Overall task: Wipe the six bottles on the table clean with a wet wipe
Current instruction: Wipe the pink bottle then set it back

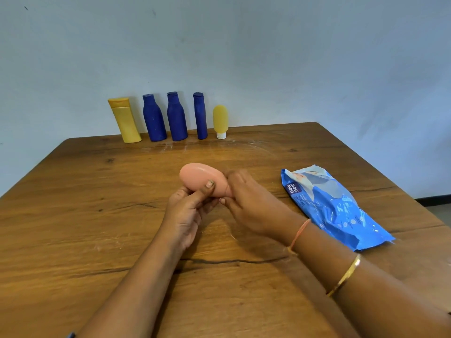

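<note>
Currently: pink bottle [197, 176] held over table [85, 215] centre, long axis left-right, neck end toward right hand [249, 203]. Left hand [188, 213] grips body, thumb on top. Right fingers curl round neck. No wipe seen; wipes pack [329, 203] nearer right hand.

One bottle [197, 176] sits between our left hand [188, 211] and right hand [251, 206]. Beyond the hands, five bottles [177, 117] stand in a row on the tabletop [97, 215]; a wipes pack [334, 203] lies right of the hands.
</note>
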Demonstrator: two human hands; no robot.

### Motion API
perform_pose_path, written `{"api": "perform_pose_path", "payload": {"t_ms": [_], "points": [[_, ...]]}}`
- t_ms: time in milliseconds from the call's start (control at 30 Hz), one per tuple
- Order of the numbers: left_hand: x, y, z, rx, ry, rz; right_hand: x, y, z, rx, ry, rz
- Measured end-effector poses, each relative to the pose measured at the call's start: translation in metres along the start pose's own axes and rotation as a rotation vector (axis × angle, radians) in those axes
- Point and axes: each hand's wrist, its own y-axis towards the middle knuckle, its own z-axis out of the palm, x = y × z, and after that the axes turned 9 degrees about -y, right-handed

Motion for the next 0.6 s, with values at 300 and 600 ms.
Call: {"api": "perform_pose_path", "payload": {"t_ms": [300, 600], "points": [[-0.002, -0.002, 0.001, -0.038, 0.008, -0.174, -0.001, -0.014, 0.005, -0.147, -0.543, -0.068], [-0.007, 0.004, -0.003, 0.027, -0.104, -0.157, -0.014, -0.004, -0.009, -0.024, 0.158, 0.017]]}}
